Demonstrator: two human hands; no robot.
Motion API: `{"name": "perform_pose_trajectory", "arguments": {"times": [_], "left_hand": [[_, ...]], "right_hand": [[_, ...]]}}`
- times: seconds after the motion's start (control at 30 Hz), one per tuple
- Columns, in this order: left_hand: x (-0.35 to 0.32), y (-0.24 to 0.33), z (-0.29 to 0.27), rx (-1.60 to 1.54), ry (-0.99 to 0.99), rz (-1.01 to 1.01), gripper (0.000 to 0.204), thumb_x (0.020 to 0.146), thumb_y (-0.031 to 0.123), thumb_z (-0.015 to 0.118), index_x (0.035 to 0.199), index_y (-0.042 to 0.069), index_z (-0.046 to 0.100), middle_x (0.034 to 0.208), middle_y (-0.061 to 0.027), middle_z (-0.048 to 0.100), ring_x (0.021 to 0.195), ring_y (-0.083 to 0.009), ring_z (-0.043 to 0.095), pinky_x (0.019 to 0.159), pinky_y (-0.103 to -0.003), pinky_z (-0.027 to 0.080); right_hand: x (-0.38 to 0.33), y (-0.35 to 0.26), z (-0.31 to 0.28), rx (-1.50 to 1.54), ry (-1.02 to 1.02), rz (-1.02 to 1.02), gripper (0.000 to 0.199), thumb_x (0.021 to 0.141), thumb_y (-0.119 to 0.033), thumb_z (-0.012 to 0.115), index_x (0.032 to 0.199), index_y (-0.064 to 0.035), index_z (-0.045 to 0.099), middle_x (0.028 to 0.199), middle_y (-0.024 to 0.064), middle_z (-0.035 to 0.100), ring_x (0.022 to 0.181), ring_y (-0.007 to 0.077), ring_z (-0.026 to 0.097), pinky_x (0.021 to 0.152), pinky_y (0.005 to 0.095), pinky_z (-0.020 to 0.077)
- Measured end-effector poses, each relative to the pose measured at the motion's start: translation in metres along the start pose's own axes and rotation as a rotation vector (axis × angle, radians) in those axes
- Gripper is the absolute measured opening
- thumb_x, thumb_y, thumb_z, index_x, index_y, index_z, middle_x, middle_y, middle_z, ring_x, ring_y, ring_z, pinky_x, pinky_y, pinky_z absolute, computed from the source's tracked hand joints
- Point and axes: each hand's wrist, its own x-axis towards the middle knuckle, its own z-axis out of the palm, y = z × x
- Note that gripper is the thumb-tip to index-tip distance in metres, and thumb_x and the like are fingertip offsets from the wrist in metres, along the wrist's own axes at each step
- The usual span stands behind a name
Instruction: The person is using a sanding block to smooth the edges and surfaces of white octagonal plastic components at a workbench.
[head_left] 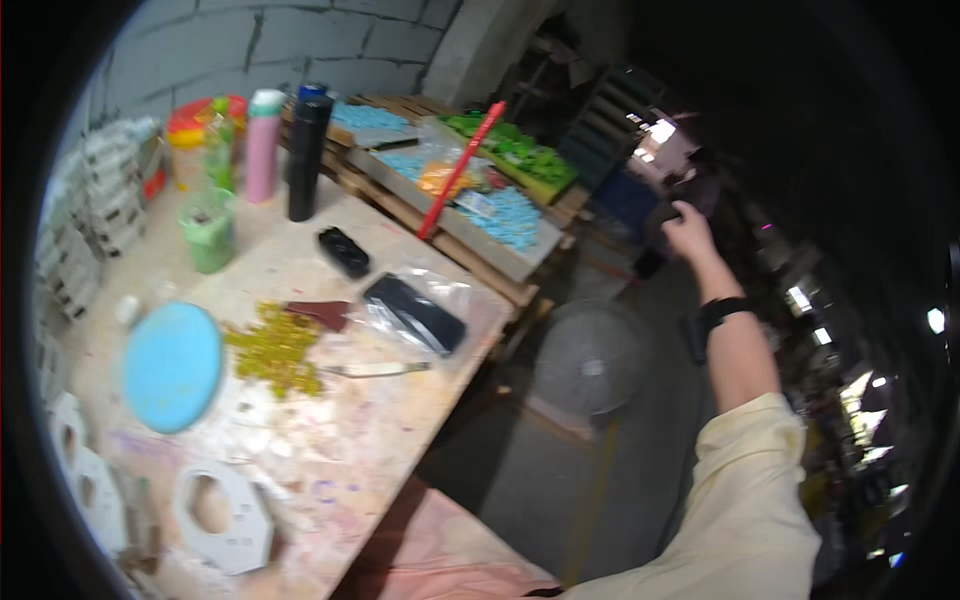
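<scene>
The right hand (690, 232) reached far out over the floor, fingers curled on something dark; whether it pinched it, I could not tell. The left hand was out of view. Swinging back, the sleeve could clip the standing fan (587, 358) beside the surface (400, 440).

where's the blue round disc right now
In the head view the blue round disc lies flat at the left of the wooden table, just left of the pile of yellow pieces and far from the raised right hand.

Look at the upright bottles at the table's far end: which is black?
The tall black bottle, right of the pink bottle; the others are pink or green.
</scene>
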Motion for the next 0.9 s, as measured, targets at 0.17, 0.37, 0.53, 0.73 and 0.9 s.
{"name": "perform_pose_trajectory", "arguments": {"times": [0.17,0.37,0.53,0.73,0.9], "left_hand": [[-0.021,-0.016,-0.001,-0.055,-0.099,-0.063,0.016,0.084,0.003,0.059,0.098,-0.001,0.054,0.094,-0.0126,0.052,0.079,-0.0203,0.052,0.063,-0.03,0.045],[-0.018,0.001,-0.011,0.048,-0.044,0.116,0.016,0.082,0.0,0.058,0.097,0.001,0.055,0.087,-0.0123,0.054,0.071,-0.0218,0.053,0.056,-0.03,0.045],[-0.006,-0.01,-0.002,-0.011,0.07,0.151,0.009,0.075,-0.006,0.056,0.078,0.002,0.052,0.072,-0.0105,0.051,0.061,-0.023,0.046,0.052,-0.032,0.036],[0.009,0.01,0.005,0.089,0.037,0.219,0.007,0.076,-0.003,0.058,0.075,0.002,0.052,0.071,-0.0114,0.051,0.061,-0.0246,0.047,0.053,-0.036,0.037],[0.006,0.008,0.0,0.069,-0.036,0.204,0.007,0.077,-0.003,0.057,0.077,0.002,0.052,0.074,-0.0112,0.051,0.064,-0.024,0.048,0.054,-0.035,0.038]], "right_hand": [[-0.093,-0.11,0.098,0.233,0.089,-0.766,0.027,0.076,-0.002,0.054,0.103,-0.0025,0.055,0.088,0.0077,0.059,0.079,0.0142,0.056,0.07,0.0288,0.0474],[-0.315,-0.245,0.084,0.948,-0.81,-0.565,0.036,0.083,-0.009,0.057,0.119,-0.0093,0.053,0.09,0.0089,0.065,0.067,0.0214,0.062,0.065,0.0272,0.05],[-0.376,-0.29,0.116,1.324,-0.688,-0.465,0.038,0.085,-0.01,0.054,0.122,-0.012,0.048,0.074,0.0083,0.058,0.059,0.0177,0.058,0.06,0.0265,0.0473],[-0.391,-0.286,0.152,1.314,-0.701,-0.317,0.034,0.085,-0.008,0.055,0.119,-0.0079,0.049,0.078,0.0046,0.058,0.066,0.0113,0.056,0.065,0.0224,0.0448],[-0.389,-0.287,0.143,1.245,-0.875,-0.337,0.033,0.085,-0.008,0.054,0.118,-0.006,0.048,0.083,0.0071,0.06,0.071,0.0148,0.06,0.067,0.0238,0.0458]]}}
